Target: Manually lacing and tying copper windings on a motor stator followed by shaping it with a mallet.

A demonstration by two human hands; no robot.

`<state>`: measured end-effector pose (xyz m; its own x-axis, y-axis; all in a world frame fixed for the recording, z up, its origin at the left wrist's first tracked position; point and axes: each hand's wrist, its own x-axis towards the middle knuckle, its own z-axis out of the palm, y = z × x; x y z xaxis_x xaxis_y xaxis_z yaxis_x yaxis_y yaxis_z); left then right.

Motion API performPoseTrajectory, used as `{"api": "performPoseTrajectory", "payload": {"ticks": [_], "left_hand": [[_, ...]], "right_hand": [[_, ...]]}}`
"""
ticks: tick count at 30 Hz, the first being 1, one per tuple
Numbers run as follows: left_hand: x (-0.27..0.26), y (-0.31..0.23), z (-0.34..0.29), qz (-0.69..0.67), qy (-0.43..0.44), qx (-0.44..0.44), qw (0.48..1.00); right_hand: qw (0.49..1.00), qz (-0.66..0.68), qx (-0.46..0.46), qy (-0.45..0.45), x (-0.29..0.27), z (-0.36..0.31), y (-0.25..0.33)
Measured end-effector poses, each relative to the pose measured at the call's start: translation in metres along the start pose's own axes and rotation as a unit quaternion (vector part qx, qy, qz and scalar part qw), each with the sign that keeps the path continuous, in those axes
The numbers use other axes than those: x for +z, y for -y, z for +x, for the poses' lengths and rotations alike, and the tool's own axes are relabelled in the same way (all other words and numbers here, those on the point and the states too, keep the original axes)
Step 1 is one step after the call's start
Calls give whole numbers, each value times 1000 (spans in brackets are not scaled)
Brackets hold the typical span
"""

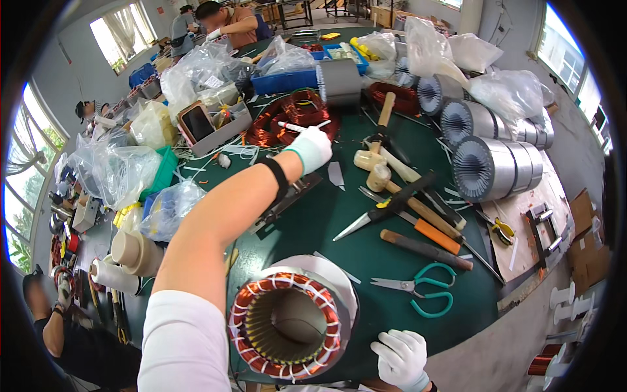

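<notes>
My left hand (312, 149), in a white glove, reaches far across the table with its fingers closed on a slim white marker pen (291, 127) with red on it. Under and beyond it lie coils of copper-red wire (264, 124). In front of me a motor stator (238, 326) stands upright, its ring of copper windings laced with white cord and its bore facing up. Right of the stator, near the table's front edge, my gloved right hand (400, 359) is curled, with nothing visible in it. Teal-handled scissors (418, 286) lie just beyond that hand.
Mallets (379, 176), an orange-handled tool (436, 235) and a dark wooden stick (424, 249) lie right of centre. Bare stator cores (496, 168) line the right side. Plastic bags, a blue bin (284, 81) and a phone (196, 123) crowd the back left. Other people work at left and far back.
</notes>
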<state>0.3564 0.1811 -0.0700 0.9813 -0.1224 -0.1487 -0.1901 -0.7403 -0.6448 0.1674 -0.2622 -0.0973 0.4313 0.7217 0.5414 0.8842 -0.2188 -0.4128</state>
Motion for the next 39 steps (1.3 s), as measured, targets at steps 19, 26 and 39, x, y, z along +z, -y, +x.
{"api": "performPoseTrajectory", "payload": {"ticks": [19, 26, 39], "left_hand": [[-25, 7, 20, -97, 194, -116, 969], [-89, 21, -64, -441, -227, -153, 855], [-220, -119, -321, -548, -372, -45, 748]], "right_hand": [[1000, -18, 18, 4, 4, -20, -4], [999, 34, 11, 5, 3, -24, -2], [740, 599, 267, 151, -64, 70, 81]]}}
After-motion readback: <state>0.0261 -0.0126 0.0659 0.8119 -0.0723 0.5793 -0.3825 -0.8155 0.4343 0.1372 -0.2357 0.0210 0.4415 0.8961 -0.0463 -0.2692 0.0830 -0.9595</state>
